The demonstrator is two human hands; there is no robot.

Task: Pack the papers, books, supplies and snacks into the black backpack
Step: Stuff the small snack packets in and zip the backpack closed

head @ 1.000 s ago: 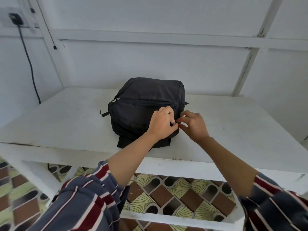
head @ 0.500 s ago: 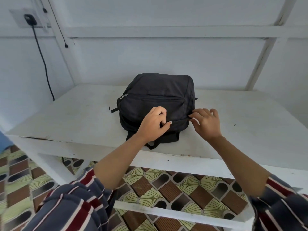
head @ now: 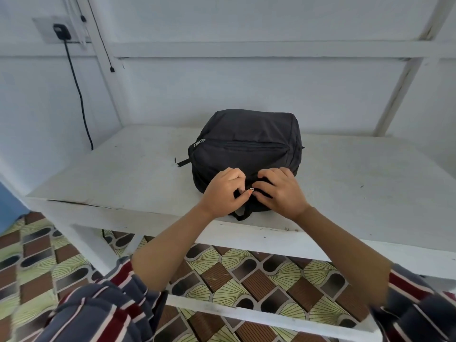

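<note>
The black backpack [head: 246,141] lies flat on the white table [head: 123,174], its top end toward me and its front pocket zipper closed. My left hand [head: 225,191] pinches a small metal zipper pull [head: 251,190] at the bag's near edge. My right hand [head: 281,191] sits just right of it, fingers curled into the black fabric beside the zipper. A carry loop [head: 243,214] pokes out below my hands. No papers, books, supplies or snacks are in view.
The table's front edge [head: 246,233] runs just below my hands, with a lower rail [head: 246,314] over a patterned floor. A black cable [head: 79,95] hangs from a wall socket [head: 60,30] at the back left. White walls close in behind and to the right.
My right hand moved left from the bag's right corner to meet my left hand at the near edge. My left hand now pinches the zipper pull. The view dipped and shifted slightly.
</note>
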